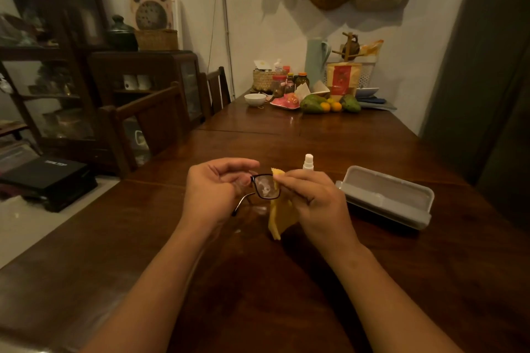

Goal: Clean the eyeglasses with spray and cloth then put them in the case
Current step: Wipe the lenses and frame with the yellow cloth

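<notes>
Left hand (pixel 213 190) pinches my eyeglasses (pixel 265 187) by the frame above the worktop (pixel 286 281), while my right hand (pixel 317 199) squeezes the yellow cloth (pixel 279 216) onto a lens. Behind stands the spray bottle (pixel 308 162); the open case (pixel 385 196) lies right.

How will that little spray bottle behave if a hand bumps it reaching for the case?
The spray bottle stands upright, tall and narrow, so a sideways knock would probably tip it. It looks round, so once down it may roll across the smooth table. Small and plastic-looking, it is likely light. It stands just behind the right hand, left of the open case.
</notes>
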